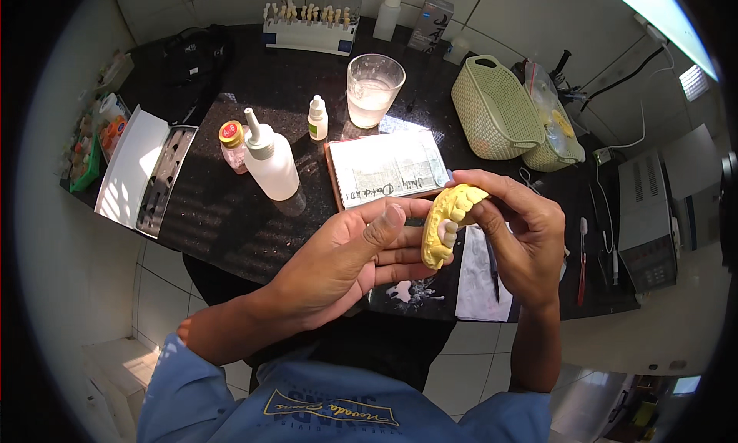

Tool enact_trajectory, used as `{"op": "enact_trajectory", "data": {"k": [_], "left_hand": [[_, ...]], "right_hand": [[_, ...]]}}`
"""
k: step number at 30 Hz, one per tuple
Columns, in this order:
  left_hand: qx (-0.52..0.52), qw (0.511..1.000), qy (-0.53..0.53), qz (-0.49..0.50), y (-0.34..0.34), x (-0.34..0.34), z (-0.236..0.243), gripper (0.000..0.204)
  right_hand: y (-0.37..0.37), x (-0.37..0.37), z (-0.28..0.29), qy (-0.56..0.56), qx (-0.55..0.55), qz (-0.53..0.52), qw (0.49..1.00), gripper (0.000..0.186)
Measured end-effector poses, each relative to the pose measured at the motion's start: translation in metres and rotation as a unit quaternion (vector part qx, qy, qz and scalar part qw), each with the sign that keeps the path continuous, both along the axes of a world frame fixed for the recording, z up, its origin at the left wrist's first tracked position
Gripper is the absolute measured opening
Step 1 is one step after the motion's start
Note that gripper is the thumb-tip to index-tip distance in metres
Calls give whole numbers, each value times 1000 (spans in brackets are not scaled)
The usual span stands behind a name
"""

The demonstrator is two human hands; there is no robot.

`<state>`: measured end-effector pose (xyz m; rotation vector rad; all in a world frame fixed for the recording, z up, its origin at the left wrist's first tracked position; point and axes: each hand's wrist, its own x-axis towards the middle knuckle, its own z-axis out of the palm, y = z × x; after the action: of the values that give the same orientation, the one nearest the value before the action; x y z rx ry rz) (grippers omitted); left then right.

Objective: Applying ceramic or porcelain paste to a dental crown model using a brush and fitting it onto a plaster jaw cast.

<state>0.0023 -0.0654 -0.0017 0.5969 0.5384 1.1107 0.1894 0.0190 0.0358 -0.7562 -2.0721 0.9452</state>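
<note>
A yellow dental cast (434, 226), shaped like an arch of teeth, is held up over the front of the dark worktop. A few paler whitish teeth (448, 231) stand out in its row. My right hand (529, 239) grips the upper right end of the cast between thumb and fingers. Beside it, my left hand (350, 251) is open, palm up, its outstretched fingertips at the cast's left edge and partly behind it. The left thumb points up, clear of the cast. Behind the cast lies a white pad (388, 166) with handwriting, on a brownish base.
A white squeeze bottle (273, 166), pink-filled jar (233, 155), small dropper bottle (317, 120) and glass of cloudy liquid (373, 97) stand beyond my hands. Green baskets (492, 109) sit right, a tooth rack (307, 36) behind. Near the front edge are paper (478, 289) and white powder (403, 292).
</note>
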Motion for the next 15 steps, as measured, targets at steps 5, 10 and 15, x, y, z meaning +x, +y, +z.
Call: {"op": "enact_trajectory", "data": {"k": [5, 10, 15], "left_hand": [[-15, 995, -41, -85, 33, -6, 2, 61], [32, 990, -52, -125, 59, -10, 6, 68], [68, 986, -59, -141, 71, -6, 2, 70]], "right_hand": [[23, -3, 6, 46, 9, 50, 998, 22], [37, -2, 7, 54, 23, 45, 997, 23], [49, 9, 6, -4, 192, 38, 981, 33]]}}
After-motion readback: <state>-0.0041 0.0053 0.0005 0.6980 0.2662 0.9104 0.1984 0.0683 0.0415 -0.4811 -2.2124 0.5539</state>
